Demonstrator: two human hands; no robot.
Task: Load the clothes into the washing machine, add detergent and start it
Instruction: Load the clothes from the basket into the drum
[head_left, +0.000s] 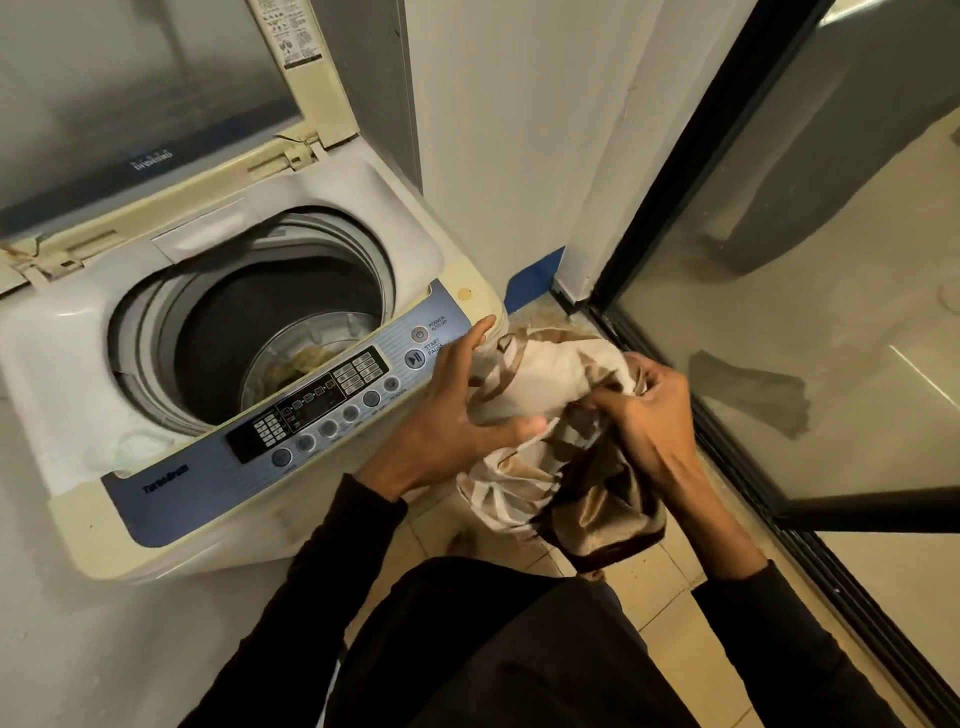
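Both hands on striped cloth (540, 395): right hand (649, 415) clenched, left hand (457, 410) half-open, cupping.

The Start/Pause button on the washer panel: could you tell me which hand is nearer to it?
Left. The left hand is just right of the Start/Pause button; the right hand is farther right, gripping the cloth bundle.

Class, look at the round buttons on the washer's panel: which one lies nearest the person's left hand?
The START/PAUSE button, with the play-pause symbol, just left of the left hand. The POWER button sits above it, farther off.
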